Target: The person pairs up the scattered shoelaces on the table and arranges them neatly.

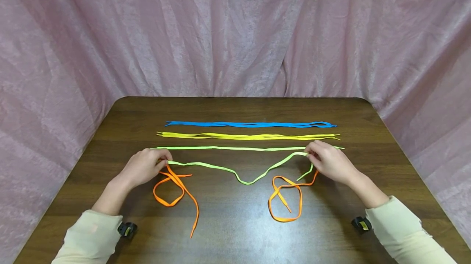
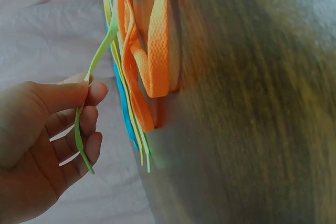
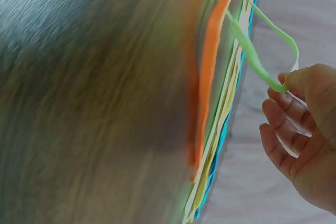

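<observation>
Thumb and fingers of the left hand [image 1: 146, 166] pinch a pale-green flat fabric lace [image 1: 247, 183] near one end; those of the right hand [image 1: 330, 162] pinch it near the other, its slack dipping between. Nearer the person than this held lace, orange flat woven lacing [image 1: 283, 220] curls below either end. Beyond it, a straight pale-green lace [image 1: 235, 148], yellow flat laces [image 1: 250, 137] and, farthest, blue flat laces [image 1: 254, 124] lie across the brown wood-grain desk [image 1: 228, 223].
</observation>
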### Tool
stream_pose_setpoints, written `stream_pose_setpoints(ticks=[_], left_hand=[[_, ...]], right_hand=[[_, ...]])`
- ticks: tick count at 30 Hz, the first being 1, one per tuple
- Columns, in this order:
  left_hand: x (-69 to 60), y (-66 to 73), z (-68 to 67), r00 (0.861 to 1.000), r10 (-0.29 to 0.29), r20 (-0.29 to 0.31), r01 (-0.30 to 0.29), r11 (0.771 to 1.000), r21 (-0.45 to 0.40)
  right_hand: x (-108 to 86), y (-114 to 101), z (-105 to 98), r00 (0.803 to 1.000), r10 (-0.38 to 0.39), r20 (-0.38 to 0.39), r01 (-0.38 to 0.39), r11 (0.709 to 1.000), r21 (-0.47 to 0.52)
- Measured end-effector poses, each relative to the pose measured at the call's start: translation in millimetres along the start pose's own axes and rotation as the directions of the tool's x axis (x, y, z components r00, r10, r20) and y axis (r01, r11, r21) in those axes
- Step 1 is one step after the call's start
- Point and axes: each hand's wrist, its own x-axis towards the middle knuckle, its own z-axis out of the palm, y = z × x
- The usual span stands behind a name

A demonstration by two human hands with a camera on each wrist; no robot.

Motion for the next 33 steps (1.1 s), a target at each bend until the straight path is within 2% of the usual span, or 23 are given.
stream_pose_setpoints(ticks=[12,20,33], left_hand=[[-3.0,-18.4,-2.1,0.997,-0.042,-0.069,0.044,0.999,0.025],[-6.5,-31.7,-2.2,0.993,-0.091,-0.079,0.092,0.996,0.014],[-8.2,-45.0,-6.5,0.981,-0.151,-0.12,0.156,0.987,0.034]], right_hand=[[-11.2,22,-8,0.998,0.059,-0.028,-0.06,0.997,-0.05],[-16.4,36,-11,0.996,0.056,-0.064,-0.06,0.996,-0.062],[-25.7,50,-17,0.994,0.098,-0.037,-0.101,0.991,-0.09]])
